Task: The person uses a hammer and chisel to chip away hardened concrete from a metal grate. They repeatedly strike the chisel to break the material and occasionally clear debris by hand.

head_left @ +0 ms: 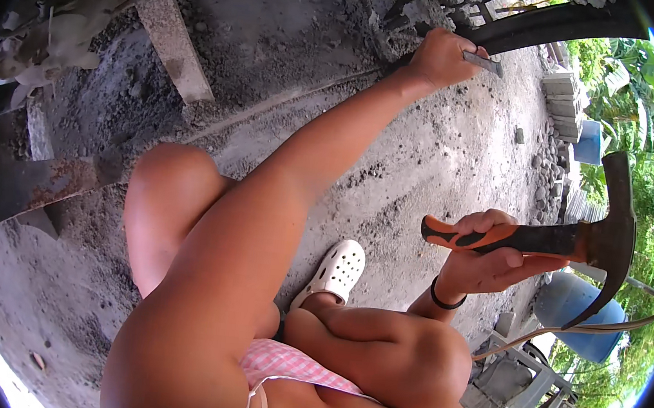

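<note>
My left arm reaches far up and across. The left hand (445,58) is closed around a short metal chisel (484,62), whose flattened end sticks out past the thumb side. Beside this hand is a dark metal frame with crusted cement (428,11) on it. My right hand (486,270), with a dark band at the wrist, grips a claw hammer (540,239) by its orange and black handle. The hammer's rusty head (614,235) is held well apart from the chisel, its index finger stretched along the handle.
A dark curved metal beam (572,32) runs at the upper right. Rough cement ground (394,163) with gravel lies below me. Blue containers (580,311), stacked concrete blocks (561,101), a hose (606,329) and greenery stand to the right. A rusty metal bar (37,188) is at the left.
</note>
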`<action>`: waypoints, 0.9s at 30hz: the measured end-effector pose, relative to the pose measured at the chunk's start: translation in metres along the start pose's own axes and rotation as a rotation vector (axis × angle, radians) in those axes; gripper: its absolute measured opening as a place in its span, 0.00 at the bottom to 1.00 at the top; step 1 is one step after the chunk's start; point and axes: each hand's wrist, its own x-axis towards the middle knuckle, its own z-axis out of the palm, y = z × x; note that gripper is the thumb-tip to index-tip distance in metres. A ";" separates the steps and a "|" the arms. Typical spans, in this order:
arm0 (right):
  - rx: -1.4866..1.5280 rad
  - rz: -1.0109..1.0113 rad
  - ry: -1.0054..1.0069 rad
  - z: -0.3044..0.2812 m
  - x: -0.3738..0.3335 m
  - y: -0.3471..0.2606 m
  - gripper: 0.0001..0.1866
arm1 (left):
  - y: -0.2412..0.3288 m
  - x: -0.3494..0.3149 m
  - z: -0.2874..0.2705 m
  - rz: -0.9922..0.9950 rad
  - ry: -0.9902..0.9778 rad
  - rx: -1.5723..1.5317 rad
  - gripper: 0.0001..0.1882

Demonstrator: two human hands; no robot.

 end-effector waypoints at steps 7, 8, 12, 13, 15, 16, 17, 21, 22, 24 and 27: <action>-0.378 0.270 -0.232 0.007 0.008 0.017 0.25 | -0.008 -0.008 -0.003 -0.097 -0.044 -0.025 0.11; -0.333 0.215 -0.183 0.006 0.010 0.011 0.26 | -0.009 -0.010 -0.003 -0.095 -0.037 -0.054 0.11; 0.071 0.017 0.099 0.023 0.020 -0.015 0.30 | -0.005 0.002 -0.008 -0.123 -0.043 -0.016 0.10; -0.064 0.008 0.026 0.016 0.015 -0.002 0.30 | -0.004 0.005 -0.008 -0.130 -0.032 -0.051 0.10; -0.250 0.131 -0.107 0.010 0.007 0.026 0.28 | -0.005 0.001 -0.002 -0.154 -0.012 -0.123 0.10; -0.302 0.258 -0.180 0.014 0.007 0.038 0.27 | -0.011 -0.003 -0.005 -0.169 -0.041 -0.072 0.10; -0.360 0.365 -0.258 0.020 0.010 0.049 0.26 | -0.020 -0.004 -0.007 -0.171 -0.069 -0.025 0.10; -0.244 0.350 -0.125 0.008 0.006 0.023 0.27 | -0.030 -0.013 -0.005 -0.204 -0.175 0.013 0.10; -0.260 0.307 -0.119 0.006 0.005 0.018 0.27 | -0.029 -0.013 -0.003 -0.200 -0.169 0.004 0.10; -0.290 0.260 -0.101 0.005 0.004 0.006 0.27 | -0.025 -0.016 0.000 -0.194 -0.155 -0.011 0.10; -0.248 0.218 -0.132 0.000 -0.006 0.003 0.27 | -0.009 -0.018 0.001 -0.081 0.007 -0.127 0.09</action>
